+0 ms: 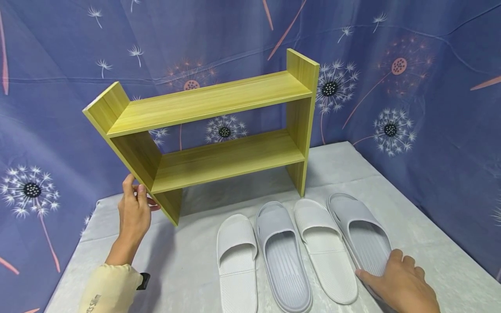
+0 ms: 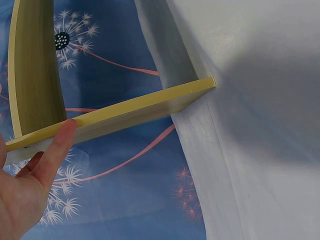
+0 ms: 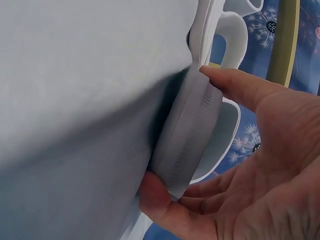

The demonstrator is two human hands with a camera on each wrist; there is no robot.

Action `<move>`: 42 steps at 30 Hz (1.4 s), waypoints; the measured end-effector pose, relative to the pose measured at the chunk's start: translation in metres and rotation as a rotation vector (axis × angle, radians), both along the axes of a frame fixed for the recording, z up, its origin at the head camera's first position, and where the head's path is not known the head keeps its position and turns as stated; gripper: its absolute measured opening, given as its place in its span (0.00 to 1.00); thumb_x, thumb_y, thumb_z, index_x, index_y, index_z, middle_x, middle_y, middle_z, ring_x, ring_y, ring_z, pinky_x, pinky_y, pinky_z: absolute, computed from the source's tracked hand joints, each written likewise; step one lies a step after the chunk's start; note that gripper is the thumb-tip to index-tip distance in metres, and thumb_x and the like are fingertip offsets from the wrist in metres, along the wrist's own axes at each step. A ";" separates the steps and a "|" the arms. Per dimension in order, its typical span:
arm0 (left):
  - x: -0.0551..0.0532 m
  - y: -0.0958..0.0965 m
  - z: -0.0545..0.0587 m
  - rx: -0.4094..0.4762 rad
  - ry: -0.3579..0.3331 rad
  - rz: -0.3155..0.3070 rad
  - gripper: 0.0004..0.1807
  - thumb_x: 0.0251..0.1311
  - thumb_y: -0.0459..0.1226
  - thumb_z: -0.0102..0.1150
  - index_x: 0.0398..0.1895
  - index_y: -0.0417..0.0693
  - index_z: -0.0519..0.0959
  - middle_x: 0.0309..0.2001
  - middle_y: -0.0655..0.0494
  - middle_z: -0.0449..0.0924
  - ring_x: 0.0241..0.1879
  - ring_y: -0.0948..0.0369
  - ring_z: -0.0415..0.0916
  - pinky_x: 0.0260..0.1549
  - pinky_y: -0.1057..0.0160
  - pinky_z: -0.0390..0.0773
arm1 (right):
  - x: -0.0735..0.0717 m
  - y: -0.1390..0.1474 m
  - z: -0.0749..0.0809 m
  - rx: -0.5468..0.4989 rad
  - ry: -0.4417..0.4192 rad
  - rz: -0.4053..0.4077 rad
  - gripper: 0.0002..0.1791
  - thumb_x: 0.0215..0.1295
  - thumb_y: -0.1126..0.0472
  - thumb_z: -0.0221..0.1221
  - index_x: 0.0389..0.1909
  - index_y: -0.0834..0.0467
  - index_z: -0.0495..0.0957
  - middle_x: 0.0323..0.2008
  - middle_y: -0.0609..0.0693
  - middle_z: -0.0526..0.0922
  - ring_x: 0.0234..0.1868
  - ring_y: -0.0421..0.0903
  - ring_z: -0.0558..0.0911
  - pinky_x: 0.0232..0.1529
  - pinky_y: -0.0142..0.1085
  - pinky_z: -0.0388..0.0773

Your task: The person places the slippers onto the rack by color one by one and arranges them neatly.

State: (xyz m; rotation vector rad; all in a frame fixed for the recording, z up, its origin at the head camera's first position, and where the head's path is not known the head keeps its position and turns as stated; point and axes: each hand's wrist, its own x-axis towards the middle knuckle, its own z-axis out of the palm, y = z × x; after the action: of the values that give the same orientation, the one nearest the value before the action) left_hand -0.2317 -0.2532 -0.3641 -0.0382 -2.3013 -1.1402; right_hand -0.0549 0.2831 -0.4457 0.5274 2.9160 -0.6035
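A two-tier wood-grain shelf (image 1: 231,163) stands on the pale cloth in the head view. My left hand (image 1: 135,215) grips the front edge of its left side panel (image 2: 145,102), low down near the lower board, with one finger laid on the yellow edge in the left wrist view. My right hand (image 1: 405,282) holds the heel of the rightmost grey slipper (image 1: 358,213) between thumb and fingers. The right wrist view shows that heel (image 3: 187,130) from behind, close over the cloth. This slipper's toe points toward the shelf.
Left of the held slipper, a white slipper (image 1: 328,261), another grey slipper (image 1: 285,265) and a second white slipper (image 1: 236,248) lie side by side before the shelf. The pale cloth (image 1: 434,252) covers the table. Blue dandelion-print curtain (image 1: 219,26) hangs behind and on both sides.
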 end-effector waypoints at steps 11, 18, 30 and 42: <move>0.001 0.000 0.000 -0.014 0.002 -0.004 0.21 0.76 0.41 0.34 0.69 0.64 0.56 0.39 0.51 0.71 0.23 0.63 0.79 0.20 0.67 0.85 | 0.006 -0.001 0.011 -0.014 0.029 0.013 0.61 0.46 0.30 0.65 0.50 0.84 0.53 0.38 0.82 0.63 0.38 0.80 0.68 0.29 0.66 0.71; 0.001 0.000 0.002 -0.007 -0.004 0.000 0.21 0.76 0.40 0.34 0.69 0.64 0.56 0.39 0.51 0.70 0.23 0.62 0.79 0.21 0.65 0.85 | 0.008 0.004 0.012 -0.025 0.049 0.000 0.62 0.47 0.28 0.64 0.52 0.82 0.52 0.38 0.81 0.63 0.39 0.80 0.68 0.29 0.64 0.71; 0.003 0.000 0.001 -0.012 -0.006 -0.011 0.22 0.76 0.42 0.33 0.70 0.66 0.55 0.39 0.49 0.74 0.24 0.61 0.80 0.22 0.65 0.85 | 0.007 0.006 0.034 0.004 0.169 -0.008 0.62 0.48 0.28 0.64 0.55 0.82 0.54 0.39 0.81 0.65 0.38 0.80 0.69 0.27 0.65 0.69; 0.002 0.000 0.001 -0.014 -0.014 -0.006 0.22 0.76 0.42 0.33 0.70 0.66 0.55 0.39 0.46 0.77 0.25 0.61 0.80 0.22 0.65 0.86 | 0.005 0.003 0.054 -0.001 0.263 -0.023 0.59 0.48 0.31 0.66 0.57 0.79 0.55 0.41 0.79 0.66 0.38 0.76 0.71 0.25 0.61 0.69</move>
State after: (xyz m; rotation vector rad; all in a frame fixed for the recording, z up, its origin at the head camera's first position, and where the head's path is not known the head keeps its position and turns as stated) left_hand -0.2296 -0.2533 -0.3634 -0.0429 -2.3233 -1.1311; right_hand -0.0499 0.2863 -0.3920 0.5183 3.1578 -0.7282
